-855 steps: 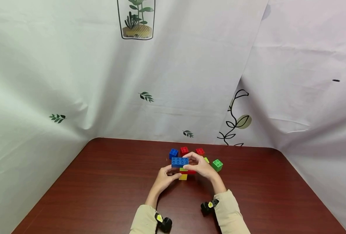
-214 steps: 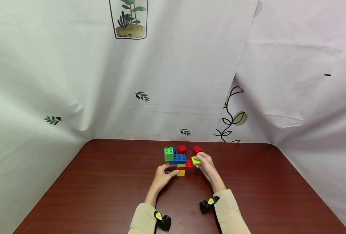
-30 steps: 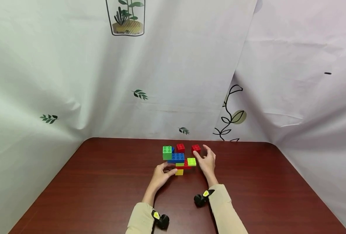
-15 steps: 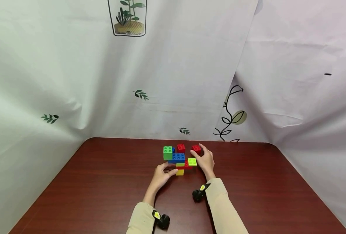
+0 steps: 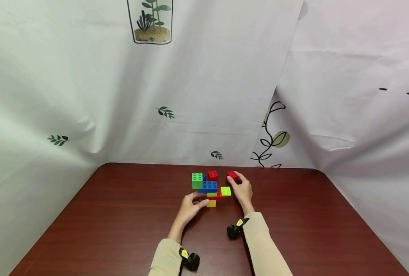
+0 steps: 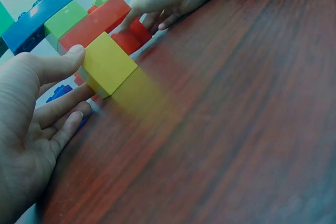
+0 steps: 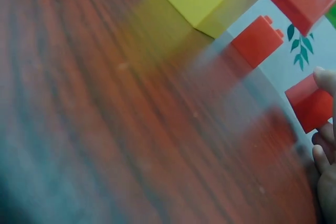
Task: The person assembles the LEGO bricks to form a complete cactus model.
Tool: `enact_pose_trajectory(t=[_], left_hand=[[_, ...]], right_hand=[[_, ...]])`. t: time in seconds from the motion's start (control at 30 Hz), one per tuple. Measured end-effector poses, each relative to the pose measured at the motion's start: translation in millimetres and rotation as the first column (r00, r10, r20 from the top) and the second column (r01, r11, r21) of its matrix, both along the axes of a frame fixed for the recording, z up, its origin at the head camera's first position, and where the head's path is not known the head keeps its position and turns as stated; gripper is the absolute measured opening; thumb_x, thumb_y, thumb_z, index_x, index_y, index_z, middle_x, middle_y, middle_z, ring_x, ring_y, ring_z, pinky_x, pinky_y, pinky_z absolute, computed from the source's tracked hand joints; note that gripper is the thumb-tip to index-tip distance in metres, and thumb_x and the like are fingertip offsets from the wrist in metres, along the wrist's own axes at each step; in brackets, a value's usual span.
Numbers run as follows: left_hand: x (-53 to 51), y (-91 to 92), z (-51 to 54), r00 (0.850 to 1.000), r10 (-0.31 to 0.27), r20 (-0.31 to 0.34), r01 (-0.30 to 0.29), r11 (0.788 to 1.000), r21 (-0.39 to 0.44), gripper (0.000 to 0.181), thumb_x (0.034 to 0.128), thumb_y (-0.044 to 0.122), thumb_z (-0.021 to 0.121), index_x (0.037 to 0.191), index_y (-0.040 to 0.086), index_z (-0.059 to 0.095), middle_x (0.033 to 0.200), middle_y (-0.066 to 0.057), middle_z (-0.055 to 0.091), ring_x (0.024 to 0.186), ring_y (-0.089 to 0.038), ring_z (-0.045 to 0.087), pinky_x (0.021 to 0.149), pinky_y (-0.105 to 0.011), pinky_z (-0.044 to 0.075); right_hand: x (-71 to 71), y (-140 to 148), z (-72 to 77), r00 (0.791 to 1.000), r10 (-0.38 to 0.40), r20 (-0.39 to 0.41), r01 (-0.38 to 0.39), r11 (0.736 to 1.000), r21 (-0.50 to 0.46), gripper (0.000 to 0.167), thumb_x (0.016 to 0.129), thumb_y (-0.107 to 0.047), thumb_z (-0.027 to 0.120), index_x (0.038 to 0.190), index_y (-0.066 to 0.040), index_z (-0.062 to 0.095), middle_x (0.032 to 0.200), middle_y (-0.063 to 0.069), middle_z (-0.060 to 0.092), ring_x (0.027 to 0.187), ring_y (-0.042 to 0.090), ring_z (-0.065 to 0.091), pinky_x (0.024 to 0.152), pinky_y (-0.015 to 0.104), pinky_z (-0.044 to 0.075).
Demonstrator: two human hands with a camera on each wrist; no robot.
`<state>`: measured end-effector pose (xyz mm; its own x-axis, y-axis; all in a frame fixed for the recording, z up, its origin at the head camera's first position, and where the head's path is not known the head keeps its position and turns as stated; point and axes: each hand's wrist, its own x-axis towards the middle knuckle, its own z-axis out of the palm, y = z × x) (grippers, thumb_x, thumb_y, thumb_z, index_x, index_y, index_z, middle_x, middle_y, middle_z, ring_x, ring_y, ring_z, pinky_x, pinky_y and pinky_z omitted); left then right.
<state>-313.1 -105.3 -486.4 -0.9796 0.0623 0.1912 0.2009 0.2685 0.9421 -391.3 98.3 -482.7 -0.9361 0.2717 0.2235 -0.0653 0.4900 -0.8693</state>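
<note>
Near the table's back stands a stack of toy building bricks. A yellow brick is its base; above it come a red brick, a green one and a long blue brick. A tall green brick tops the blue one's left end, and a lime brick sits on the red one's right end. My left hand holds the yellow base between thumb and fingers. To the right, my right hand pinches a small red brick; whether it touches the table is unclear.
Behind the stack are another small red brick and a mostly hidden blue brick. The brown wooden table has its back edge close behind them, against a printed white cloth.
Since the earliest frame, the blue, tall green and lime bricks have joined the stack. Over the last second, my right hand has closed its fingers on the small red brick; my left hand stays put.
</note>
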Motion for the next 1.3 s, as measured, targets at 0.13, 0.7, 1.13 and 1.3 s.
enact_pose_trajectory(t=[0.13, 0.7, 1.13, 1.3], left_hand=[[-0.5, -0.5, 2.0, 1.0, 0.003, 0.005, -0.003, 1.0, -0.011, 0.031, 0.0891, 0.018, 0.071, 0.113, -0.001, 0.069, 0.107, -0.019, 0.071, 0.082, -0.015, 0.064, 0.072, -0.02, 0.051], [-1.2, -0.4, 2.7, 1.0, 0.005, 0.005, -0.005, 1.0, -0.011, 0.031, 0.0886, 0.019, 0.071, 0.112, -0.001, 0.069, 0.109, -0.02, 0.07, 0.082, -0.017, 0.065, 0.072, -0.019, 0.051], [0.6, -0.9, -0.9, 1.0, 0.007, 0.02, -0.007, 1.0, -0.008, 0.031, 0.0886, 0.02, 0.071, 0.112, -0.001, 0.069, 0.108, -0.019, 0.071, 0.082, -0.015, 0.065, 0.073, -0.02, 0.052], [-0.4, -1.0, -0.9, 1.0, -0.004, 0.003, 0.004, 1.0, -0.019, 0.031, 0.0889, 0.02, 0.071, 0.112, -0.002, 0.069, 0.107, -0.02, 0.071, 0.082, -0.015, 0.065, 0.074, -0.021, 0.052]], right_hand=[[1.6, 2.9, 0.8, 0.999, -0.005, -0.051, -0.002, 0.991, -0.132, 0.044, 0.089, -0.029, 0.071, 0.128, -0.011, 0.064, 0.126, 0.019, 0.065, 0.095, 0.033, 0.064, 0.083, 0.036, 0.05], [22.3, 6.7, 7.9, 0.995, 0.075, -0.065, -0.099, 0.831, -0.547, 0.038, 0.093, -0.016, 0.064, 0.121, 0.009, 0.061, 0.095, -0.001, 0.068, 0.075, -0.003, 0.059, 0.071, 0.011, 0.05], [30.8, 10.3, 16.7, 0.971, 0.235, -0.042, -0.187, 0.638, -0.747, 0.029, 0.099, -0.019, 0.053, 0.12, 0.0, 0.057, 0.088, -0.011, 0.069, 0.077, 0.003, 0.066, 0.073, 0.021, 0.054], [33.0, 11.4, 24.6, 0.938, 0.344, -0.047, -0.275, 0.653, -0.706, 0.044, 0.101, -0.026, 0.047, 0.135, 0.001, 0.05, 0.105, -0.009, 0.073, 0.088, 0.005, 0.065, 0.078, 0.023, 0.05]])
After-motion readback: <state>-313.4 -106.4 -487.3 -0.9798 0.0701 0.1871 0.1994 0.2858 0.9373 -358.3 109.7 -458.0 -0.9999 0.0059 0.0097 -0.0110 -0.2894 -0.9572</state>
